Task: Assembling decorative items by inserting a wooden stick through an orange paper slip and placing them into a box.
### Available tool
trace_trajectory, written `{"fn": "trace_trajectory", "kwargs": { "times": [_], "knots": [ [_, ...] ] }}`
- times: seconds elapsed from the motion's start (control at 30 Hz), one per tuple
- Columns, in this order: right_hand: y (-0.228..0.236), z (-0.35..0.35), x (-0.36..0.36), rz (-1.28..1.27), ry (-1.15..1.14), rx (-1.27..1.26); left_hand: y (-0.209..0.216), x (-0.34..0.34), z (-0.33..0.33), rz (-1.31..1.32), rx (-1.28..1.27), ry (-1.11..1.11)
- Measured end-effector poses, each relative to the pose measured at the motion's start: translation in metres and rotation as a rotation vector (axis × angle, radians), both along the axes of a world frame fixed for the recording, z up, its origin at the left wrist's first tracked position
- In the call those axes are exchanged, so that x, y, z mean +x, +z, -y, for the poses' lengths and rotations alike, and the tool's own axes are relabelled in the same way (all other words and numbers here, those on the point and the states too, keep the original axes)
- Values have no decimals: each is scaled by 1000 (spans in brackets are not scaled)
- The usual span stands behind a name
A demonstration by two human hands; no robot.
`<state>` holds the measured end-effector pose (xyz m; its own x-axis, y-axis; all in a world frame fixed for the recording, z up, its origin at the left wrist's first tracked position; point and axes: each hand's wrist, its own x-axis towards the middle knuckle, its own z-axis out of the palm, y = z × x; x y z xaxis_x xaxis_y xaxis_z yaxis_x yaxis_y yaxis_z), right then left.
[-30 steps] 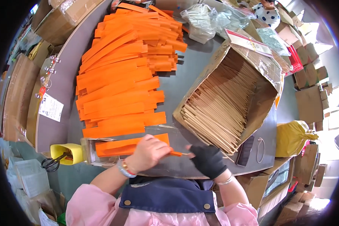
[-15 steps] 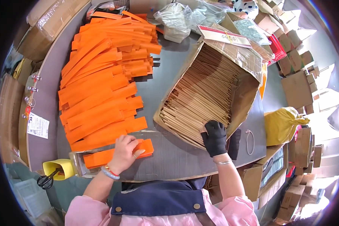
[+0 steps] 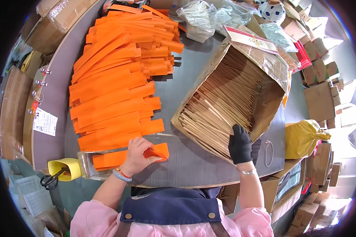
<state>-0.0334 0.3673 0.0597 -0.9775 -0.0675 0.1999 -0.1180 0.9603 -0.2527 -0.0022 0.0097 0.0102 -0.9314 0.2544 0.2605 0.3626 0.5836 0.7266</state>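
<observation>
My left hand, bare with bracelets, is closed over the near stack of orange strips. Thumb and fingers pinch a strip there, its right end bent up a little. A tall spread of overlapping orange strips lies just beyond. My right hand, in a black glove with bare fingertips, reaches over the near right side of an open cardboard box. Thin wooden sticks fill the box. One paler stick slants across the others up to my right fingertips, which are closed on its end.
Left of the near stack stands a yellow holder with black-handled scissors. Clear plastic bags lie at the back. On the right are a yellow bag, a string loop and several cartons.
The view has shifted, so the table sits farther right. My left fingers have pinched and bent up a strip's end. A paler stick now stands out at my right fingertips.
</observation>
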Motion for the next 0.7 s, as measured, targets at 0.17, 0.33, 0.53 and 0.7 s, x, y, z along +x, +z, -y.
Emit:
{"fn": "trace_trajectory", "kwargs": {
  "times": [0.17, 0.33, 0.53, 0.7],
  "knots": [
    [41, 27, 33, 126, 174, 56, -12, 3, 13, 63, 9, -100],
    [38, 42, 60, 215, 342, -44, -13, 1, 12, 30, 91, -117],
    [30, 51, 60, 206, 376, 38, -16, 1, 13, 31, 67, -119],
    [30, 87, 53, 268, 570, 59, 24, 6, -16, -168, -91, -287]
  ]
}}
